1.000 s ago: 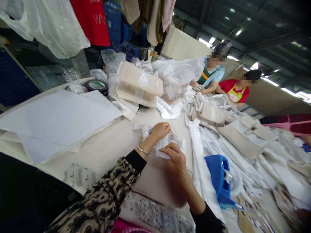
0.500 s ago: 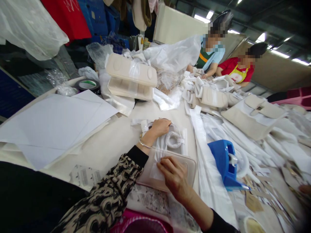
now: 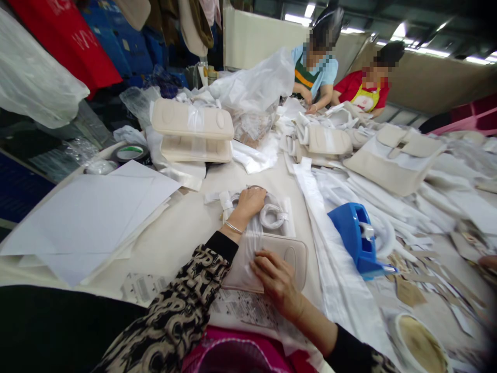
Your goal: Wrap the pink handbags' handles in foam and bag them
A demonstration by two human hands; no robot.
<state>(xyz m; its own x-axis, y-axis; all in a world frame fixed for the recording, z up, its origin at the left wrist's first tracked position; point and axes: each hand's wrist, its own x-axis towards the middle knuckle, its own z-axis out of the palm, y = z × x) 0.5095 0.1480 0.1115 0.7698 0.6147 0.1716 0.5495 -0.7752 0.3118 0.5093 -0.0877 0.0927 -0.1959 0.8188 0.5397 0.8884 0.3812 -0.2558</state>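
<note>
A pale beige bag (image 3: 244, 269) lies flat in front of me, its rounded flap towards me. Curled over its far part is my left hand (image 3: 251, 203), and what its fingers grip is hidden beneath them. A strip of clear film (image 3: 254, 235) runs from below that hand down onto the flap. My right hand (image 3: 277, 280) holds the near end of the strip against the flap, fingers bent and close together. Right of my left hand sits a wrapped, coiled strap (image 3: 273, 216). Another white-wrapped piece (image 3: 225, 202) sticks out on the left.
White sheets (image 3: 93, 207) lie left, with a tape roll (image 3: 130, 153) behind them. Stacked beige bags (image 3: 192, 129) stand beyond. On the right are a blue tape dispenser (image 3: 353, 238), long white strips (image 3: 330, 248) and a round tub (image 3: 421, 344). Two people work at the far side.
My view has shifted, so the scene sits further left and higher. The film's near end lies flatter on the flap under my right fingers. My left hand stays at the bag's far part.
</note>
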